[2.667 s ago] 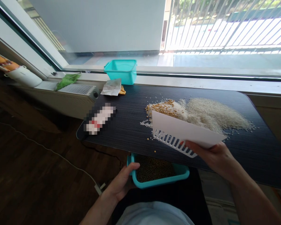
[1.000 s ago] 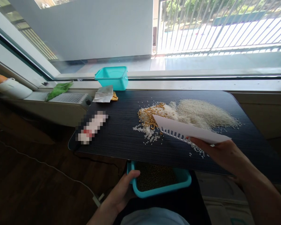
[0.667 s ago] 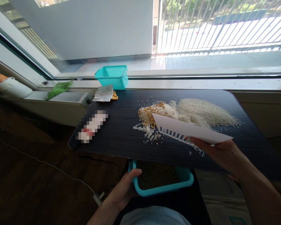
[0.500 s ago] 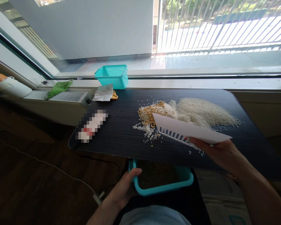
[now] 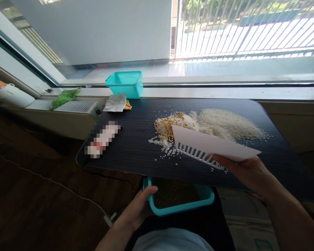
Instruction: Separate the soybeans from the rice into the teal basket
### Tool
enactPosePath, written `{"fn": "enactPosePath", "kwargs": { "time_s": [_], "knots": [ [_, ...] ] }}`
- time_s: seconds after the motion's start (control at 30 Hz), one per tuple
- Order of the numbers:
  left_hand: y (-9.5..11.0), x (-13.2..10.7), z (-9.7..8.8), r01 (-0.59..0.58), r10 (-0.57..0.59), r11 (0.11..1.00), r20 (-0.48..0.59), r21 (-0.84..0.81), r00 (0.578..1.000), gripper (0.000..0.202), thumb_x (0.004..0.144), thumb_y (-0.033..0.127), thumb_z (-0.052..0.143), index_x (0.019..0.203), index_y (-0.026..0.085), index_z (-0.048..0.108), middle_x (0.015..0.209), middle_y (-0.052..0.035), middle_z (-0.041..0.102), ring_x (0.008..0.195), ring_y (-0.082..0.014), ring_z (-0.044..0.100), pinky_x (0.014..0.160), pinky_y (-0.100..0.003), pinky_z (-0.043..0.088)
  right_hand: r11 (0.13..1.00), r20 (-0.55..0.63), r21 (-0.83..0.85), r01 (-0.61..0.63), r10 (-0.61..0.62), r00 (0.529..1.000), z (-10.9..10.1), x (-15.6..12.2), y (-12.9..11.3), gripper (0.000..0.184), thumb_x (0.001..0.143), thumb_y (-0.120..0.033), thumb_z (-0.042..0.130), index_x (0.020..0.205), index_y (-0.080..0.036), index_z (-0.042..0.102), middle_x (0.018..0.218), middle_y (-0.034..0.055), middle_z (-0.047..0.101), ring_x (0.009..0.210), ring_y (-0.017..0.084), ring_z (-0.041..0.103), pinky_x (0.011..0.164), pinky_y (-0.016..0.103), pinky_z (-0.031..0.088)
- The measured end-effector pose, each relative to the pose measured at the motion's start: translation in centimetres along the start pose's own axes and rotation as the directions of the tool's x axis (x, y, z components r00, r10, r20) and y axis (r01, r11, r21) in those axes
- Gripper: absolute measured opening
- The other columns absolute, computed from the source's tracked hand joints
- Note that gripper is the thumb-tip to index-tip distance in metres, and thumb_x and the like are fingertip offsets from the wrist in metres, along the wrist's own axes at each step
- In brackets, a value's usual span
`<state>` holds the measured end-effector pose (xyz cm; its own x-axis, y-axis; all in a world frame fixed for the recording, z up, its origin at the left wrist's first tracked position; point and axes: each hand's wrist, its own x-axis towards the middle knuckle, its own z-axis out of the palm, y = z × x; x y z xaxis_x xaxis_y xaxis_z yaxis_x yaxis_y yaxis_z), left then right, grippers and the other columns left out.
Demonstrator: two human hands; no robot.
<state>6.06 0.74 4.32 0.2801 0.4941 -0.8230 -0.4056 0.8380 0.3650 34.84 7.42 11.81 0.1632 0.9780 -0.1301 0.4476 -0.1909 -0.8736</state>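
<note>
My right hand (image 5: 247, 170) grips a white slotted plastic piece (image 5: 214, 143), with a plain flat side and a row of slots along its lower edge. It is held tilted over the near side of a pile of white rice (image 5: 222, 122). Yellow beans (image 5: 167, 125) lie mixed into the pile's left end, and a few sit loose on the dark table. Below the table edge, my left hand (image 5: 141, 204) holds the left rim of a turquoise tub (image 5: 181, 208), thumb over the rim. Small brownish beans or pellets (image 5: 175, 195) fill its bottom. The right fingertips are mostly hidden behind the white piece.
On the dark table (image 5: 136, 139), a blurred-out pale object (image 5: 103, 139) lies at left. A second turquoise tub (image 5: 127, 85) stands by the window, near a crumpled paper packet (image 5: 116, 103). A radiator (image 5: 75, 107) with a green cloth (image 5: 65, 98) is further left.
The white slotted piece has shifted slightly to the right. Two loose yellow beans now show on the table in front of the pile, where one lay before. Both hands keep their hold.
</note>
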Motion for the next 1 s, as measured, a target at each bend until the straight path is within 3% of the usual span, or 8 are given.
{"fn": "enactPosePath", "kwargs": {
  "time_s": [0.23, 0.4, 0.57, 0.7, 0.87, 0.93, 1.0],
  "knots": [
    [0.2, -0.1, -0.4, -0.002, 0.002, 1.0, -0.018, -0.005, 1.0, 0.047, 0.073, 0.033, 0.065, 0.114, 0.011, 0.057, 0.108, -0.0123, 0.068, 0.102, -0.027, 0.062, 0.083, -0.035, 0.051, 0.998, 0.073, 0.05, -0.04, 0.036, 0.997, 0.4, -2.2, 0.8, 0.028, 0.061, -0.041, 0.074, 0.08, -0.02, 0.076, 0.079, 0.0051, 0.075, 0.079, 0.03, 0.069, 0.077, 0.041, 0.056],
    [0.5, 0.0, -0.4, 0.003, -0.003, 1.0, 0.007, 0.015, 1.0, 0.049, 0.071, 0.033, 0.065, 0.114, 0.011, 0.058, 0.107, -0.013, 0.068, 0.102, -0.029, 0.062, 0.082, -0.038, 0.051, 0.989, 0.105, 0.139, -0.053, 0.038, 0.994, 1.7, -4.0, 0.1, 0.02, 0.061, -0.041, 0.074, 0.071, -0.024, 0.075, 0.074, 0.0017, 0.075, 0.076, 0.027, 0.07, 0.076, 0.04, 0.057],
    [0.5, -0.2, -0.9, -0.025, 0.025, 1.0, 0.024, -0.013, 0.999, 0.05, 0.071, 0.032, 0.066, 0.117, 0.014, 0.057, 0.111, -0.012, 0.067, 0.105, -0.0292, 0.061, 0.083, -0.039, 0.051, 0.987, 0.113, 0.137, 0.082, -0.098, 0.989, 5.0, -0.9, -1.7, 0.03, 0.066, -0.04, 0.071, 0.088, -0.02, 0.075, 0.085, 0.0038, 0.075, 0.082, 0.026, 0.069, 0.078, 0.037, 0.056],
    [0.2, -0.6, -2.0, -0.056, 0.055, 0.997, -0.021, -0.047, 0.998, 0.048, 0.072, 0.032, 0.066, 0.114, 0.012, 0.057, 0.11, -0.0128, 0.067, 0.104, -0.0284, 0.061, 0.082, -0.039, 0.052, 0.977, 0.241, 0.092, 0.194, -0.211, 0.947, 7.3, 0.9, -2.3, 0.032, 0.074, -0.038, 0.065, 0.098, -0.018, 0.073, 0.093, 0.0034, 0.074, 0.087, 0.024, 0.068, 0.08, 0.035, 0.055],
    [0.7, -1.3, -3.2, -0.088, 0.086, 0.994, -0.029, -0.064, 0.996, 0.047, 0.071, 0.033, 0.067, 0.112, 0.011, 0.059, 0.105, -0.0126, 0.069, 0.1, -0.0277, 0.063, 0.083, -0.038, 0.051, 0.987, 0.457, -0.021, 0.157, -0.13, 0.88, 5.8, -1.2, -1.7, 0.029, 0.075, -0.041, 0.063, 0.092, -0.02, 0.074, 0.083, 0.0003, 0.075, 0.074, 0.022, 0.069, 0.066, 0.03, 0.057],
    [1.0, -1.4, -3.3, -0.086, 0.085, 0.995, -0.026, -0.051, 0.996, 0.048, 0.07, 0.034, 0.068, 0.112, 0.012, 0.059, 0.102, -0.0121, 0.069, 0.098, -0.0276, 0.064, 0.082, -0.038, 0.052, 0.992, 0.406, -0.02, 0.127, -0.108, 0.908, 4.4, -2.3, -1.4, 0.026, 0.072, -0.04, 0.067, 0.087, -0.021, 0.075, 0.08, 0.0001, 0.075, 0.072, 0.022, 0.069, 0.067, 0.03, 0.058],
    [1.2, -1.4, -3.2, -0.087, 0.086, 0.996, -0.036, -0.025, 0.996, 0.045, 0.071, 0.035, 0.067, 0.109, 0.012, 0.06, 0.1, -0.0113, 0.07, 0.097, -0.0273, 0.065, 0.08, -0.037, 0.052, 0.995, 0.236, -0.001, 0.095, -0.092, 0.967, 3.6, -3.0, -1.4, 0.024, 0.069, -0.04, 0.069, 0.084, -0.023, 0.076, 0.081, 0.0007, 0.075, 0.076, 0.024, 0.07, 0.072, 0.033, 0.057]
  ]
}}
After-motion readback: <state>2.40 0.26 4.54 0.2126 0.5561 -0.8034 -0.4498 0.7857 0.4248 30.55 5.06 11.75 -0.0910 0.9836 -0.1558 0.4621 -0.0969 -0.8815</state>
